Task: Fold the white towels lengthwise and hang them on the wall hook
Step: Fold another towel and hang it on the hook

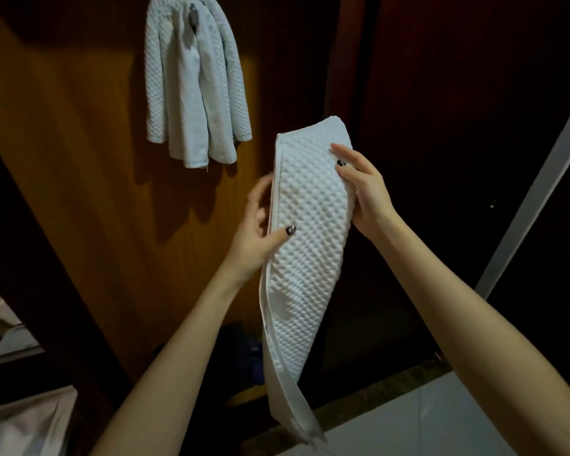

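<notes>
I hold a white waffle-textured towel [306, 245] in the air, folded into a long narrow strip that hangs down toward the floor. My left hand [255, 235] grips its left hemmed edge at mid-height, thumb on the front. My right hand [362, 189] holds the right edge near the top, thumb across the front. Up on the wooden wall, a metal hook [193, 16] carries folded white towels [195, 83] that drape down on both sides of it.
The wooden wall panel [79, 159] stands on the left and a dark door [458, 110] on the right. A dark blue object [250, 357] sits on the floor below. Pale floor tiles [441, 422] lie at lower right, a white cloth [23, 422] at lower left.
</notes>
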Tool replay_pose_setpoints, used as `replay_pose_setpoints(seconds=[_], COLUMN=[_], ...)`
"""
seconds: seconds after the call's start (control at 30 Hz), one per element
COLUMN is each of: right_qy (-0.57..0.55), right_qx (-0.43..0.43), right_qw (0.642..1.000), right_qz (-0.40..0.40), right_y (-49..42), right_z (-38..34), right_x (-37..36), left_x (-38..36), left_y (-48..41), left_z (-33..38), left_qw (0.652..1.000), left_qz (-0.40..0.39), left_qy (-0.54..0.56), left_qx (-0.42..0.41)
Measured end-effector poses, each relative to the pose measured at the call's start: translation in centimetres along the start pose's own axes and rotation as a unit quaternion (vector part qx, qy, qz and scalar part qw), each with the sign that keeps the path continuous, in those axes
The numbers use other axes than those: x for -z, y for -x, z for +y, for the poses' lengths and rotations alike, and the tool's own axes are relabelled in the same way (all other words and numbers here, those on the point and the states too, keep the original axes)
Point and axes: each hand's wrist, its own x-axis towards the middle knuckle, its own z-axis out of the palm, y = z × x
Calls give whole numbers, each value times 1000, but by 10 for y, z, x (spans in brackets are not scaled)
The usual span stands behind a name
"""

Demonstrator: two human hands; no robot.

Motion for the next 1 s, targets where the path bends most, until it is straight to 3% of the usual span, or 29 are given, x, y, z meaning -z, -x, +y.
replay_pose_setpoints(seconds=[0.07,0.2,0.3,0.5,0.67,0.8,1.0], right_qy=[8,-18,-25,126,123,94,55], right_qx=[-7,-54,-125,-36,19,38,29], right_qw=[1000,998,992,990,990,993,998], right_qz=[2,2,0,-57,-58,-51,8], right_y=[-6,-15,6,49,54,53,57], right_z=[-6,-8,22,77,77,78,77], right_x=[-3,-3,-2,1,-13,-24,-39], left_x=[4,-3,-10,-4,4,16,34], left_y=[1,-12,-24,-38,-38,-47,-30], left_z=[-6,0,7,6,1,5,1], left_qw=[1000,990,983,972,975,980,980], left_qz=[-12,123,147,206,189,127,67], left_qy=[-27,62,113,106,99,117,-64], left_qx=[-8,3,0,44,68,97,176])
